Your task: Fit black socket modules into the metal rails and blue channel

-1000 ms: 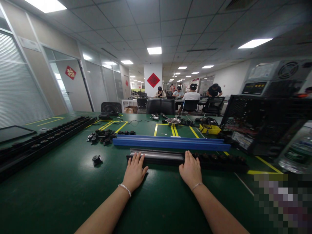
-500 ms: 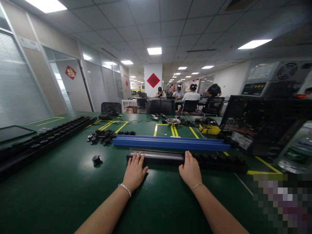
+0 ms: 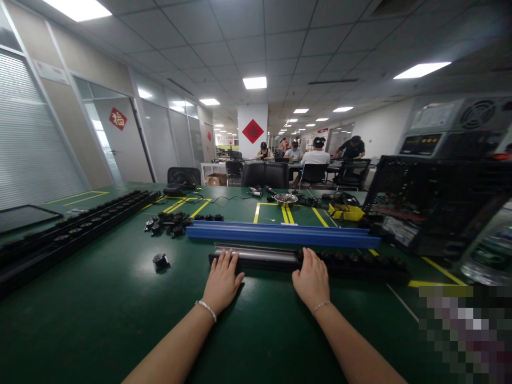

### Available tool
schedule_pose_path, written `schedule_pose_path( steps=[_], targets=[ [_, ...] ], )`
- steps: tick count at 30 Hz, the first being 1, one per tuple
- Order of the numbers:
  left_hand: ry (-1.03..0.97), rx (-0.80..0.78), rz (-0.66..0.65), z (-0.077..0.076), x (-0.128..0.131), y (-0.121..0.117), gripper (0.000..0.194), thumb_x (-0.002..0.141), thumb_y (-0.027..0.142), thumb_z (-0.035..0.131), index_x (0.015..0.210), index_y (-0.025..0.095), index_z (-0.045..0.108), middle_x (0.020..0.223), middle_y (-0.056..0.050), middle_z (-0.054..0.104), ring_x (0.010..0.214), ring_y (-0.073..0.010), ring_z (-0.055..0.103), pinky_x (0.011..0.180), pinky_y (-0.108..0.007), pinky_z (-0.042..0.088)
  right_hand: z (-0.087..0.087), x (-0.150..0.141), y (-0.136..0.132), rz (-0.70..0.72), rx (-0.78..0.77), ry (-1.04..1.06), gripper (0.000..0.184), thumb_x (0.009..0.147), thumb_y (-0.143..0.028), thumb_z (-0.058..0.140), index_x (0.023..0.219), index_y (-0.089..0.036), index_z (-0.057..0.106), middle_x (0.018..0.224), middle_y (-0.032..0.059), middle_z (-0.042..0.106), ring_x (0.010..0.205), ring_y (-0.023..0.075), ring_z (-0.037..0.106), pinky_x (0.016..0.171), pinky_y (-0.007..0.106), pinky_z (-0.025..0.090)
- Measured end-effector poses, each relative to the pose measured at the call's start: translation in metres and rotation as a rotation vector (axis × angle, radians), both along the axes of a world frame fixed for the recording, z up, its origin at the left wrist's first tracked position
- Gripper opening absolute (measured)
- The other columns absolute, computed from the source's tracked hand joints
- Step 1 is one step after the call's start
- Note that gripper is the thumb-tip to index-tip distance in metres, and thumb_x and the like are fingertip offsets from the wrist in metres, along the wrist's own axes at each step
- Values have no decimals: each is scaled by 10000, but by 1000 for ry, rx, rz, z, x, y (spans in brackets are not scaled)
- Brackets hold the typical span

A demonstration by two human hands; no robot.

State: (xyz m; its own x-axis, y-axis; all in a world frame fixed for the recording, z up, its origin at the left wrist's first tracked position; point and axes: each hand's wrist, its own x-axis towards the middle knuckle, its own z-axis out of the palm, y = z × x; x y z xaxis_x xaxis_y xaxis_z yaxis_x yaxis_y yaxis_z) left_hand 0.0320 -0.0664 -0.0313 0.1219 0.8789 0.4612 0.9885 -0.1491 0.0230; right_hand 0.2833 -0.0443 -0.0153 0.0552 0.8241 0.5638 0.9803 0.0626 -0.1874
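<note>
A long black rail (image 3: 256,262) with a silvery inner channel lies on the green table in front of me. My left hand (image 3: 222,280) rests at its left end, fingers over the near wall and thumb apart on the near side. Along the right half of the rail sits a row of small black parts (image 3: 354,258). At the left end of that row, my right hand (image 3: 312,277) has its fingers together over the leftmost black part; its fingertips are partly hidden. Just behind the rail lies a long blue rail (image 3: 280,234).
One loose black part (image 3: 160,262) lies left of my left hand, with a pile of similar parts (image 3: 168,224) behind it. Long filled black rails (image 3: 80,232) run along the left. A metal bowl (image 3: 285,199), yellow bin (image 3: 346,212) and computer case (image 3: 432,202) stand farther off.
My right hand has slid slightly left along the rail, and the end of the row of black parts has shifted left with it. My left hand stays at the rail's left end.
</note>
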Motion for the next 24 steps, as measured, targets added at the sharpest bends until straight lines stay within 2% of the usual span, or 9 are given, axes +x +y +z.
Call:
schedule_pose_path(
  steps=[3,6,24],
  targets=[
    [-5,-10,1,1,0,0,550,870,409,358,1373,187,323,1435,-102,341,1337,-271,244,1044,-481,291,-1,-1,-1,-42,-10,4,523,740,-155,403,1246,-25,432,1210,184,524,1183,262,407,1034,409,235],
    [-9,-8,-1,2,1,0,547,869,405,362,1370,189,328,1432,-108,344,1338,-270,242,1043,-483,291,-2,-1,-1,-36,-21,-1,508,740,-157,405,1228,-26,447,1194,184,536,1178,260,411,1038,417,224],
    [18,-12,26,5,5,0,562,853,404,398,1355,154,352,1418,-124,363,1330,-284,257,1063,-474,258,0,-5,-2,153,-81,53,534,713,-130,392,1239,-52,434,1231,144,523,1229,213,366,1086,409,167]
  ],
)
